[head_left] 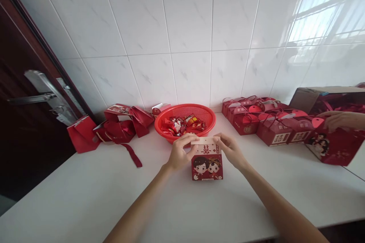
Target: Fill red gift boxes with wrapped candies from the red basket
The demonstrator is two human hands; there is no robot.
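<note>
A small red and cream candy box [207,167] with two cartoon figures on its front stands upright on the white table. Its cream top edge is pinched at the left corner by my left hand [181,152]. At the right corner, my right hand [230,151] grips the same edge between thumb and fingers. Just behind the box sits a red plastic colander [209,123] with wrapped candies [182,125] in it. The box's inside and back are hidden from this side.
Red bags and boxes [121,123], one trailing a ribbon [132,155], lie left near the door handle [42,97]. Rows of red gift boxes [273,131] line the right. Another person's hand [342,120] touches a large red bag [336,146] beside a cardboard box [305,98].
</note>
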